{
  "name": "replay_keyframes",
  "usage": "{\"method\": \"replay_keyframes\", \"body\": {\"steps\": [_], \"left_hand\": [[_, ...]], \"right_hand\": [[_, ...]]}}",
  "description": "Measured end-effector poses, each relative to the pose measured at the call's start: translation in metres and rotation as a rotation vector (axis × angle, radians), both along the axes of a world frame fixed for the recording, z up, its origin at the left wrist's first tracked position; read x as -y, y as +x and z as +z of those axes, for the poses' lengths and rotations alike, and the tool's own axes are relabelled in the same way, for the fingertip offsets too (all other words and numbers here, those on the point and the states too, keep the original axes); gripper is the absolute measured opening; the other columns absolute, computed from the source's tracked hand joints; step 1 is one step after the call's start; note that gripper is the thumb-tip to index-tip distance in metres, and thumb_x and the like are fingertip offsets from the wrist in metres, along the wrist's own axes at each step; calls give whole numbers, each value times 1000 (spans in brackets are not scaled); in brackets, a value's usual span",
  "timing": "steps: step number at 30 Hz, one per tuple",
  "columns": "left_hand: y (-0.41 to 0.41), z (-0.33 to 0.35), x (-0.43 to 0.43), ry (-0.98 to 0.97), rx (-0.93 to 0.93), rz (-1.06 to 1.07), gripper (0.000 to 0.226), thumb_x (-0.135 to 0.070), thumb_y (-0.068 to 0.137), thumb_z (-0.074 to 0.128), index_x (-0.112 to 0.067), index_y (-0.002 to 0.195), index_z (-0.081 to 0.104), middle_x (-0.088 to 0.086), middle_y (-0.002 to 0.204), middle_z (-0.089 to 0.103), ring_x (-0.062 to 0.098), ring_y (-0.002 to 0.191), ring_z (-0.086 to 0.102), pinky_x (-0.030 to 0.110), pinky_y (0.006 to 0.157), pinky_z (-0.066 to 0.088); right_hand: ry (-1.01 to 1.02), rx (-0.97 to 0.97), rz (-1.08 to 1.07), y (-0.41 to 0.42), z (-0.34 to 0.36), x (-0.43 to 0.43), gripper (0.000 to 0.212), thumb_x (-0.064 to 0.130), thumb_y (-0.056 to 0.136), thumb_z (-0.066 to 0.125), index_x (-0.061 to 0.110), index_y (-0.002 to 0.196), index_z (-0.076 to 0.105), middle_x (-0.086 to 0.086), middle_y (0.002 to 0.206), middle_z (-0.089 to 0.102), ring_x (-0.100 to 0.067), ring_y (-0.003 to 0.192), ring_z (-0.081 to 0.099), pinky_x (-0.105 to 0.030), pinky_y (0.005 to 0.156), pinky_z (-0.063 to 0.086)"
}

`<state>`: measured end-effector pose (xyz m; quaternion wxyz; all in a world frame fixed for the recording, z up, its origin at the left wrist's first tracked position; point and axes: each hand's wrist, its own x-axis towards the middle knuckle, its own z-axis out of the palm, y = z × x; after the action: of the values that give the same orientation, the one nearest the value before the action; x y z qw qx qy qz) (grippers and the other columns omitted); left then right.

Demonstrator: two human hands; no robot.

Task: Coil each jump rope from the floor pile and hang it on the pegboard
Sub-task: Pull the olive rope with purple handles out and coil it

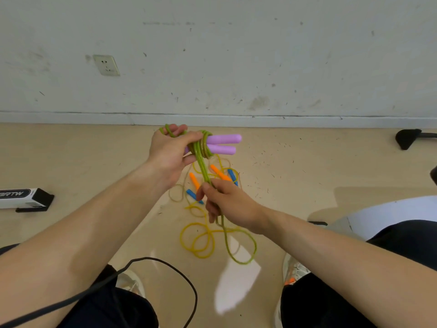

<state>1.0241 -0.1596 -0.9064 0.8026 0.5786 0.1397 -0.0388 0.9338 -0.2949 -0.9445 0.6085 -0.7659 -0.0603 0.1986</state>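
My left hand (168,151) grips two purple handles (223,144) side by side, with green rope (203,147) wound round them near my fingers. The green rope's strands run down from there into my right hand (225,202), which holds them in a curled fist; a loose green loop (243,254) hangs below onto the floor. Under my hands lies the floor pile: a yellow rope (197,242) in loops, orange handles (195,181) and blue handles (233,176). No pegboard is in view.
A white wall with a socket (106,65) and a skirting board stands ahead. A white and black box (26,198) lies on the floor at left, a black object (408,138) at right. A black cable (165,263) loops over my knees; my shoes show below.
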Motion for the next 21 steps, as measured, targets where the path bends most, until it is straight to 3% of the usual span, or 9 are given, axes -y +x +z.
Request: {"method": "replay_keyframes", "body": {"steps": [4, 6, 10, 12, 14, 17, 19, 21], "left_hand": [[0, 3, -11, -116, -15, -210, 22, 1, 86, 69, -10, 93, 52, 8, 110, 59, 20, 93, 68, 42, 68, 60], [-4, 8, -14, -120, -29, -334, 21, -2, 84, 68, -11, 94, 52, 6, 111, 61, 19, 97, 69, 38, 68, 61], [-8, 11, -18, -44, -74, -520, 39, -2, 73, 76, -16, 104, 56, 0, 121, 67, 14, 96, 71, 34, 63, 61], [-8, 11, -19, 4, -80, -603, 42, -5, 71, 73, -17, 108, 57, -2, 124, 68, 13, 96, 71, 33, 61, 60], [-6, 12, -22, 94, -62, -676, 47, -11, 69, 74, -18, 112, 58, -4, 128, 67, 11, 100, 69, 33, 61, 62], [-4, 13, -25, 281, -12, -765, 62, -17, 64, 82, -19, 120, 56, -8, 131, 66, 13, 103, 63, 31, 62, 60], [-5, 14, -25, 381, 24, -774, 63, -11, 68, 82, -17, 124, 53, -8, 130, 66, 11, 102, 65, 29, 56, 57], [-7, 14, -22, 470, 55, -763, 61, -2, 75, 83, -16, 125, 50, -8, 128, 65, 6, 100, 67, 25, 54, 53]], "right_hand": [[-124, 60, 20, 22, -3, 27, 39, 34, 105, 46, 13, 74, 56, 11, 53, 46, -18, 55, 50, -30, 60, 44], [-181, 81, 39, 31, 0, 42, 38, 34, 101, 55, 14, 68, 56, 12, 54, 49, -16, 56, 49, -31, 61, 41], [-225, 103, 105, 37, 17, 60, 19, 20, 91, 71, 12, 77, 62, -1, 68, 51, -5, 54, 45, -14, 53, 39], [-266, 101, 161, 38, 23, 64, 13, 20, 81, 69, 7, 79, 66, -4, 71, 51, -1, 53, 44, -10, 52, 37], [-342, 109, 194, 40, 26, 67, 19, 24, 70, 59, 7, 76, 66, 1, 65, 48, -2, 52, 40, -13, 52, 35], [-600, 183, 181, 46, 24, 71, 40, 51, 62, 61, 12, 62, 52, 4, 57, 35, -11, 53, 29, -29, 53, 27], [-697, 206, 166, 48, 23, 73, 49, 56, 72, 67, 16, 59, 42, 2, 57, 31, -15, 54, 26, -32, 54, 23], [-661, 186, 175, 48, 24, 72, 47, 47, 86, 68, 15, 60, 47, 2, 57, 31, -14, 53, 27, -31, 52, 23]]}}
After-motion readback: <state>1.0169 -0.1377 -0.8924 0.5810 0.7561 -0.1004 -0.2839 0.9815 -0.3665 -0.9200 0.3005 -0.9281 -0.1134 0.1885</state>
